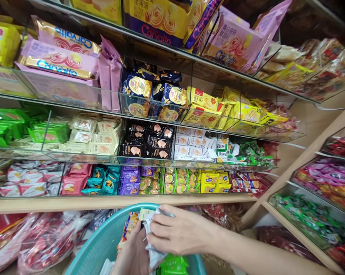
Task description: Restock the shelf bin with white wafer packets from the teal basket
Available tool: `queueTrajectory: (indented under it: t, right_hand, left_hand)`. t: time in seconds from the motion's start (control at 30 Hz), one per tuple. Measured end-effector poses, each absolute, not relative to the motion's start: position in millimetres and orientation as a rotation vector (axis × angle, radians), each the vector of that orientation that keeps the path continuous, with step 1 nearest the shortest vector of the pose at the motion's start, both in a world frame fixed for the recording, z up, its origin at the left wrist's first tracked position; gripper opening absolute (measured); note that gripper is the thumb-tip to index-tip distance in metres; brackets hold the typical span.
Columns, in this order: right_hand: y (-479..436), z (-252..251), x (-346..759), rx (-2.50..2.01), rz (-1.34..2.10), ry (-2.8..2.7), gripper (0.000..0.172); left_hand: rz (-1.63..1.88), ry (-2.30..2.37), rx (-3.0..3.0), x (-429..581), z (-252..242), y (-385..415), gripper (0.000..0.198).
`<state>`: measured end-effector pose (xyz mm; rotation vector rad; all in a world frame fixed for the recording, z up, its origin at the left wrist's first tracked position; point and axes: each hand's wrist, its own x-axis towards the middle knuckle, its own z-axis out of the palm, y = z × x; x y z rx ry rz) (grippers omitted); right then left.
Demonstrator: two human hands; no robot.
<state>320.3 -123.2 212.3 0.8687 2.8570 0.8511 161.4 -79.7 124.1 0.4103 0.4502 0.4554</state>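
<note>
Over a teal plastic basket (88, 250), my two hands meet around a small bunch of snack packets. White snack packets (153, 254) are gripped under the curled fingers of my right hand (182, 229). My left hand (135, 248) cups the same bunch from the left, its thumb up and its other fingers partly hidden. A cream packet (145, 214) sticks up between the hands, and an orange-and-blue packet (130, 224) shows just behind my left thumb. Green packets (172, 265) lie in the basket below my right hand.
Ahead rise shelves with clear glass fronts (83, 154), divided into bins of wrapped snacks. Black packets (146, 141) and white packets (192, 143) fill middle bins. A wooden ledge (60, 204) runs behind the basket. Bagged goods (52, 236) sit below; a side rack (304, 229) stands right.
</note>
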Motion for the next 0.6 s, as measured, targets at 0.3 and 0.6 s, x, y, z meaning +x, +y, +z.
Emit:
queueTrajectory:
  t: [0.3, 0.6]
  right_hand:
    - [-127, 203, 317, 0.744, 0.833, 2.893, 0.022]
    - [-131, 197, 317, 0.860, 0.803, 2.853, 0.028]
  left_hand:
    - [0.446, 0.495, 0.440, 163, 119, -85, 0.054]
    - [0.408, 0.443, 0.362, 162, 117, -85, 0.052]
